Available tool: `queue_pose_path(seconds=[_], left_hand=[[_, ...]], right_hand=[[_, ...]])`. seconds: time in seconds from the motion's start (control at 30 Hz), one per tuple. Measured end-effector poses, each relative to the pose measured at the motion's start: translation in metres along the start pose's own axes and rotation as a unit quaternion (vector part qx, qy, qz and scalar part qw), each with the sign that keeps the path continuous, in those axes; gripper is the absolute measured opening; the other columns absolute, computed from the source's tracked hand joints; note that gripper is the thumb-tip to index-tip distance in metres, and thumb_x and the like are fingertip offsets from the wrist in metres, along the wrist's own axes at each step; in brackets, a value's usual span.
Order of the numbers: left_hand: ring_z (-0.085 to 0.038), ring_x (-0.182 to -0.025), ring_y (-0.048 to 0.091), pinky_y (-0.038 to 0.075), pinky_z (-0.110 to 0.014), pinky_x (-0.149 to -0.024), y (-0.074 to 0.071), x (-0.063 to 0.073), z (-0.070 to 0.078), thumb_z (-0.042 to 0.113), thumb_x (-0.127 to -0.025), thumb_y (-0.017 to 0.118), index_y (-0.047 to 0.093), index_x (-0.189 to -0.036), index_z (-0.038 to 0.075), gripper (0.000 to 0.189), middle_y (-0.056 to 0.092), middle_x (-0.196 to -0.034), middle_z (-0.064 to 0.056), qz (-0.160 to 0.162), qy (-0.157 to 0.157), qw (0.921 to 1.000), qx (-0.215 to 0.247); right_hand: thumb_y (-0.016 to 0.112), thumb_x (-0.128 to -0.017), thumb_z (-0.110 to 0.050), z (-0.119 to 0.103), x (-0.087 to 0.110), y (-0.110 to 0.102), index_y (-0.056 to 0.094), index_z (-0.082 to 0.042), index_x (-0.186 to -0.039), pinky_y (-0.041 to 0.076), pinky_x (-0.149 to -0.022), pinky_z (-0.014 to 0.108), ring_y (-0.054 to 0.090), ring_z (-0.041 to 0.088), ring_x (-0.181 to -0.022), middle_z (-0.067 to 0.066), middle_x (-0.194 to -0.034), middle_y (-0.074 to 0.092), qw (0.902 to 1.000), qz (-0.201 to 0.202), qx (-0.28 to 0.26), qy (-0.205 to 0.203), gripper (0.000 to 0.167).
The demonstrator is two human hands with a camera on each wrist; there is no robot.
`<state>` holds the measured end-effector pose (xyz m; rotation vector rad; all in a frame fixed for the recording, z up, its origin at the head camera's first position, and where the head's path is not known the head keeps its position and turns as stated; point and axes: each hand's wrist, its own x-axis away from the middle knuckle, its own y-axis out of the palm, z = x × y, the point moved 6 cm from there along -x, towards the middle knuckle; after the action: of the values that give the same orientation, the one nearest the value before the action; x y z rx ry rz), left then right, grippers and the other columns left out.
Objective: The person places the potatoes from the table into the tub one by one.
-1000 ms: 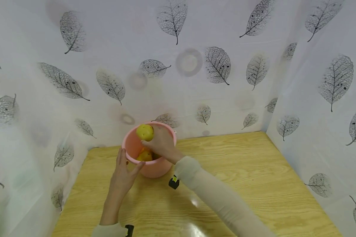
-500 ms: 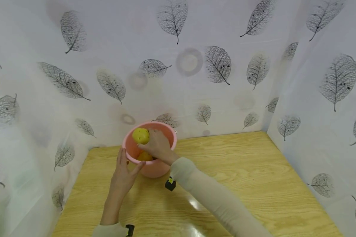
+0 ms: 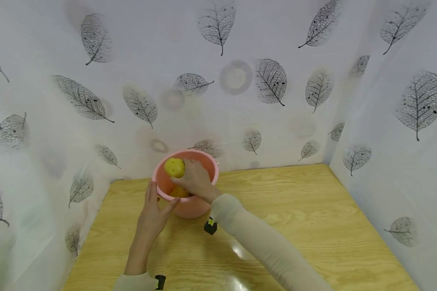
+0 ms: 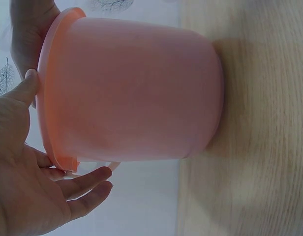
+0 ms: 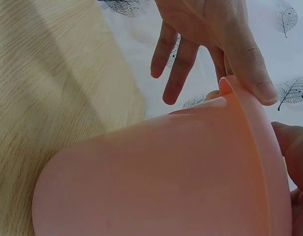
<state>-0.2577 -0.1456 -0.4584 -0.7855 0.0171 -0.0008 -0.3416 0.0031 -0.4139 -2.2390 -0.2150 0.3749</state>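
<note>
A pink bucket (image 3: 189,210) stands upright on the table near the back wall. My left hand (image 3: 153,216) holds its rim at the near left, thumb on the front and the other fingers round the left side. In the left wrist view the last two fingers of that hand stick out beside the bucket. My right hand (image 3: 196,178) reaches over the rim and grips a yellow round fruit (image 3: 174,167) inside the bucket's mouth. Under it lies an orange-coloured round fruit (image 3: 179,192), partly hidden by the rim and hand. The bucket's bottom is out of sight.
The wood-grain table (image 3: 295,218) stretches to the right and front of the bucket. White sheeting with a leaf print (image 3: 269,81) closes off the back and both sides. The bucket stands close to the back sheet.
Over the past second my right hand has moved slightly left and down with the yellow fruit, deeper into the bucket's mouth. My left hand keeps its place on the rim.
</note>
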Motion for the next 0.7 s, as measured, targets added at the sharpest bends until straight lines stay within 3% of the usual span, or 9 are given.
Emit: queue_pose_path(seconds=[0.13,0.33,0.57,0.7], left_hand=[[-0.047,-0.144,0.038,0.037,-0.071,-0.107,0.0002,0.0005,0.0006,0.061,-0.099,0.059,-0.005,-0.166,0.007,0.107,-0.005,-0.172,-0.017,0.007,0.007,0.9999,-0.003],[-0.047,-0.144,0.038,0.037,-0.07,-0.107,0.0001,0.0002,0.0009,0.056,-0.1,0.061,-0.004,-0.166,0.006,0.105,-0.006,-0.172,-0.017,0.01,0.015,0.9998,0.001],[-0.049,-0.144,0.036,0.036,-0.071,-0.107,0.0005,-0.0011,0.0005,0.055,-0.101,0.061,-0.003,-0.166,0.005,0.104,-0.005,-0.172,-0.019,0.012,0.018,0.9998,0.0],[-0.052,-0.146,0.031,0.035,-0.071,-0.109,-0.0006,-0.0012,-0.0002,0.06,-0.1,0.058,-0.005,-0.166,0.006,0.106,-0.005,-0.172,-0.018,0.005,0.013,0.9999,-0.007]], right_hand=[[0.072,-0.094,-0.037,-0.0006,-0.0009,0.0,0.062,-0.004,-0.122,0.048,-0.067,0.022,0.056,0.013,-0.075,0.0,-0.091,0.062,0.9998,0.004,-0.004,-0.019,0.044],[0.069,-0.093,-0.029,-0.0013,-0.0028,0.0001,0.068,0.002,-0.098,0.033,-0.047,0.02,0.043,0.011,-0.053,-0.001,-0.065,0.047,0.9995,0.002,0.006,-0.032,0.031],[0.066,-0.095,-0.027,-0.0018,-0.0033,0.0017,0.067,-0.001,-0.1,0.034,-0.046,0.019,0.042,0.01,-0.051,-0.001,-0.064,0.046,0.9992,-0.019,0.027,-0.023,0.026],[0.065,-0.099,-0.026,-0.0046,-0.0018,0.0009,0.064,-0.005,-0.103,0.036,-0.051,0.019,0.044,0.011,-0.056,-0.001,-0.068,0.048,0.9982,-0.029,0.032,-0.041,0.021]])
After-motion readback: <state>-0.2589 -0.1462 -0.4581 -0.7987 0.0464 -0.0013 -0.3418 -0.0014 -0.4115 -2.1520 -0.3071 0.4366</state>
